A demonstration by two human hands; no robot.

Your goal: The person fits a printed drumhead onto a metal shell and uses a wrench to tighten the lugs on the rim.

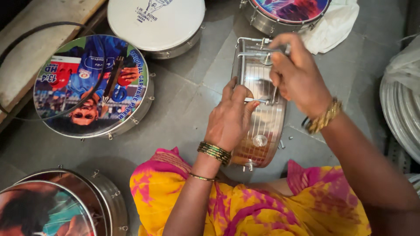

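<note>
A shiny metal drum shell [258,126] stands on its edge on the grey floor between my knees, its ribbed side facing up. My left hand [229,118] grips its left rim, thumb against a small bolt on the side. My right hand [295,72] reaches over the far top of the shell and pinches a thin metal tuning rod or tool at the rim bracket [256,48]. Both wrists wear bangles. My lap is covered by pink and yellow cloth [245,205].
Finished drums lie around: one with a colourful printed head [89,85] at left, a plain white one [155,22] behind it, another printed one [286,11] at top, two stacked [57,205] at lower left. White cloth [332,24] and metal hoops [400,113] sit at right.
</note>
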